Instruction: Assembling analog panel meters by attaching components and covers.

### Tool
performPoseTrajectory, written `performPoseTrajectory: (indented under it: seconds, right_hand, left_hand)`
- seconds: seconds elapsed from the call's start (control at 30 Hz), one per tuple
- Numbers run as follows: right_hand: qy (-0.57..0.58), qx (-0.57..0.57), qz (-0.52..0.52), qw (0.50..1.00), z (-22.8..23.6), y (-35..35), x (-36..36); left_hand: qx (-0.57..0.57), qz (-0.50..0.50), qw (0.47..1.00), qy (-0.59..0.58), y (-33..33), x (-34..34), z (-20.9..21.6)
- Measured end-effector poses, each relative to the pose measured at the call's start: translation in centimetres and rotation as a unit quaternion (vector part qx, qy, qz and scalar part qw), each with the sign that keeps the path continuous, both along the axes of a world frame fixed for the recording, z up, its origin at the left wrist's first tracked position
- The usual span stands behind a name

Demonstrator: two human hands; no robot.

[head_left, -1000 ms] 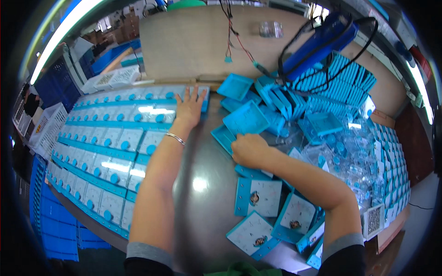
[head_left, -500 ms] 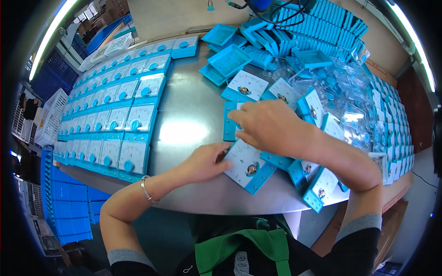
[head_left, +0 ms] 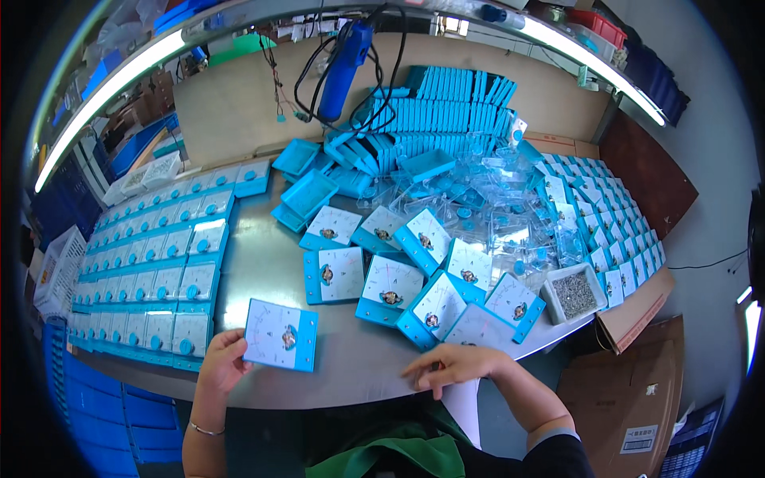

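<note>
My left hand (head_left: 225, 362) grips the left edge of a meter unit (head_left: 267, 333) at the table's near side. It has a white dial face, an uncovered copper-coloured movement and a blue base. My right hand (head_left: 462, 366) is near the front edge, fingers curled together; whether something small sits in them is hidden. Just beyond it lies a tilted meter (head_left: 478, 325), partly covered by the hand. Several similar open meters (head_left: 390, 287) lie in a loose, overlapping group in the middle.
Rows of covered meters (head_left: 187, 287) with blue knobs fill the left side. Clear covers (head_left: 510, 223) are heaped right of centre, near a white tray of small metal parts (head_left: 574, 293). Blue cases (head_left: 446, 103) are stacked behind. A blue power tool (head_left: 347, 72) hangs above on its cable.
My left hand has moved left and now holds a meter apart from the group. My right hand has come down from above the meters to the front edge. The head view has shifted.
</note>
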State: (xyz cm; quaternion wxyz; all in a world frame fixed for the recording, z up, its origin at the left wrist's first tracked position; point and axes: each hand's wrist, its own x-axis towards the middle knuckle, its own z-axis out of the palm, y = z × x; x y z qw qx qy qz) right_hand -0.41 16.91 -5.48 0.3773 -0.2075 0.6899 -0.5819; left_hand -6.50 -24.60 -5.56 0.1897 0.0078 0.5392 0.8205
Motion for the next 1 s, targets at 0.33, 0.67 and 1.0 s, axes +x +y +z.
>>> performPoseTrajectory:
  seconds: [0.33,0.67,1.0]
  right_hand:
    - [-0.072,-0.018,-0.099,0.992,1.8,5.2,-9.9]
    - [0.032,-0.032,-0.119,0.992,0.0,-3.2,-1.9]
    - [-0.17,-0.146,-0.171,0.96,-0.5,-6.5,0.3]
  left_hand:
    - [0.066,-0.106,0.991,-0.039,4.5,2.9,0.4]
    - [-0.002,-0.251,0.966,-0.06,8.3,1.1,-0.1]
    - [0.139,-0.09,0.985,0.053,12.7,7.7,-3.7]
